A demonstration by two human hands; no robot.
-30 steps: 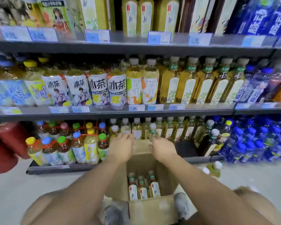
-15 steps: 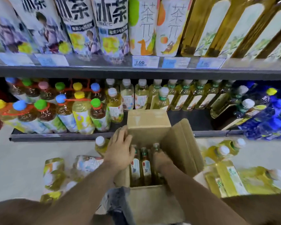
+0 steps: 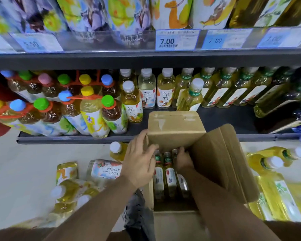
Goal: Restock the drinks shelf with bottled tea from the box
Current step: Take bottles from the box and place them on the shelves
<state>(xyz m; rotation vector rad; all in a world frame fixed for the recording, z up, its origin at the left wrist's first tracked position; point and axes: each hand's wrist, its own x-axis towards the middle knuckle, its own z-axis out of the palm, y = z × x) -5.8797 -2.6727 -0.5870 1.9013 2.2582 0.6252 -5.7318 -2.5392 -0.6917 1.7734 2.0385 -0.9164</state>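
An open cardboard box (image 3: pixel 215 159) stands on the floor in front of the bottom shelf (image 3: pixel 224 119). Three bottles of tea (image 3: pixel 169 173) with green neck bands and white labels stand inside it. My left hand (image 3: pixel 139 164) rests on the box's left wall with fingers spread, over the leftmost bottle. My right hand (image 3: pixel 182 159) is down inside the box, fingers curled round the top of the rightmost bottle. One matching bottle (image 3: pixel 192 96) stands alone at the shelf front, ahead of a row of the same tea.
Loose yellow tea bottles (image 3: pixel 102 169) lie on the floor left of the box, and bigger yellow bottles (image 3: pixel 274 186) lie to its right. Banded multi-packs with coloured caps (image 3: pixel 73 108) fill the shelf's left side. An upper shelf edge with price tags (image 3: pixel 176 40) hangs overhead.
The view has dropped and closed in on the box. Both hands left the box's far flap; the right went inside among the bottles, the left settled on the left wall.
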